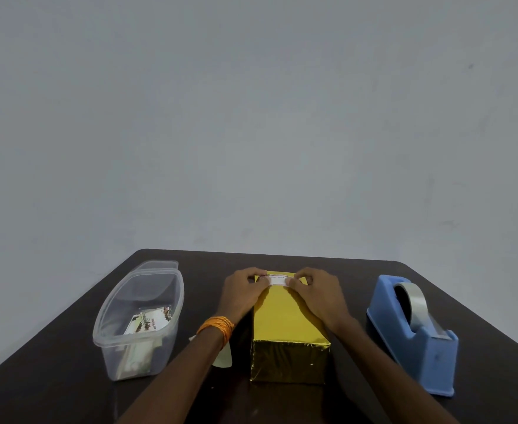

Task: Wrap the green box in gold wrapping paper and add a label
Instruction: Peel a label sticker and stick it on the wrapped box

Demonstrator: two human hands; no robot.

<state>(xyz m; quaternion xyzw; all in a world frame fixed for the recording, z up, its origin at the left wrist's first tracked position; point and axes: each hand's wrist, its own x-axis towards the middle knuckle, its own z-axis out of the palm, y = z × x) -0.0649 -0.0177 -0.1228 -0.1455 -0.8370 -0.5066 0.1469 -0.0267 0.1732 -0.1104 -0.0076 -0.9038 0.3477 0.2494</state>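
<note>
**Nearest the viewer.** Dark counter (68, 393), carrying every item below.

**Green box (288, 319).** Centre of the counter, lying lengthwise away from the viewer. It is fully covered in gold wrapping paper (291, 359), with no green showing. The near end face is folded shut and looks slightly crinkled.

**White scrap (224, 359).** Just beside the box's left near corner, partly hidden under the left forearm. What it is cannot be told.

**Clear plastic container (108, 356).** Well left of the box, holding printed cards (147, 322).

**Blue tape dispenser (416, 338).** Well right of the box, with its tape roll (413, 301) mounted.

**Left hand (242, 292).** Orange thread band (216, 327) at the wrist. Its curled fingers (253, 278) are closed on the left end of the label.

**Right hand (319, 292).** Its curled fingers (302, 278) are closed on the right end of the label.

**Label (277, 280).** A small white strip with printing too small to read. It lies across the far end of the box's top face, held between the two hands. Whether it is fully stuck down cannot be told.

**Far.** Plain grey wall (251, 117).

**Risk note.** Wrapping appears complete, and labelling is the step in hand.
- Uneven pressure from the two hands could set the label crooked or trap a crease.
- The foil looks slick, so a weakly pressed end may lift.
- Peeling the label back to correct it could tear or scuff the gold paper.
- Pushing hard at the far end could slide the box along the counter.
</note>
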